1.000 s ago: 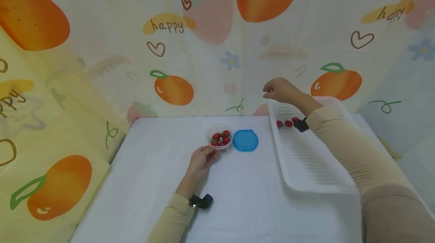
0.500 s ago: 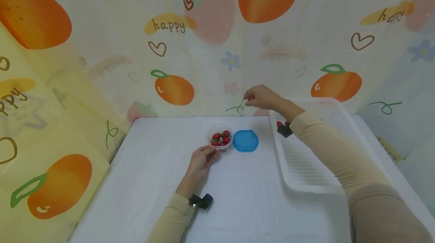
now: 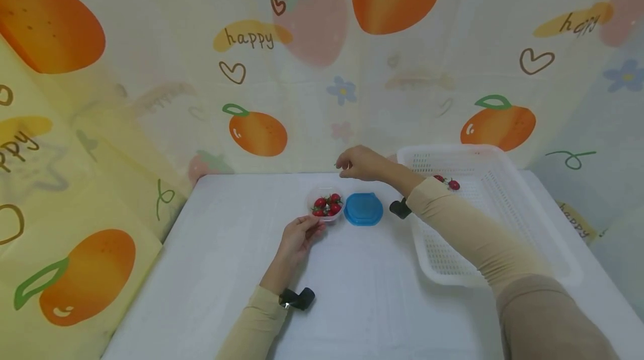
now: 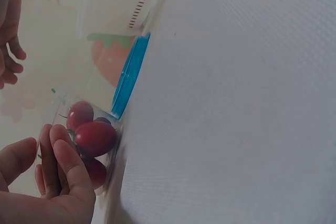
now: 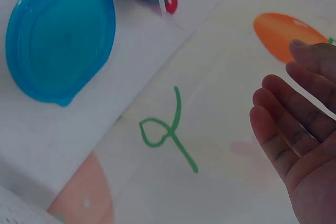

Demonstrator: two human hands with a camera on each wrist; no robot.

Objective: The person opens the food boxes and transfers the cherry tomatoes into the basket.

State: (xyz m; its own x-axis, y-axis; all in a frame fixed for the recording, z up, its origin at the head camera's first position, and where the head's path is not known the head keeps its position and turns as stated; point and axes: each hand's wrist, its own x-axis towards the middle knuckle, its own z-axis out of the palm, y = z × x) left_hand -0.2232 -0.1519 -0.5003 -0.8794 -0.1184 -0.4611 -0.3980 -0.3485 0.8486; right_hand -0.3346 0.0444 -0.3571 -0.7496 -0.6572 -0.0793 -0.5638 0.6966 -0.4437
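leftward and down is how our right hand (image 3: 363,163) has travelled since a second ago, from above the far corner of the white perforated basket (image 3: 508,203) to just beyond the clear container (image 3: 327,191), while our left hand (image 3: 297,240) has stayed in place. starting from the left, we see the cloth backdrop (image 3: 166,58), printed with oranges and the word "happy", then the white table (image 3: 216,259). our left hand comes in from the near side, a black camera (image 3: 298,298) at its wrist; its fingers are bent, and with the thumb they hold the near rim of the clear container. inside that sit several red tomatoes (image 3: 335,207). our right hand hangs raised, apart from the container; its fingers are gently bent, thumb and forefinger tips close together, and we cannot tell whether they pinch something small. the blue lid (image 3: 364,209) lies flat on the table, just beside the container. farthest right stands the basket, crossed by our right sleeve (image 3: 468,226), with two more red tomatoes (image 3: 454,185) showing near its far end.
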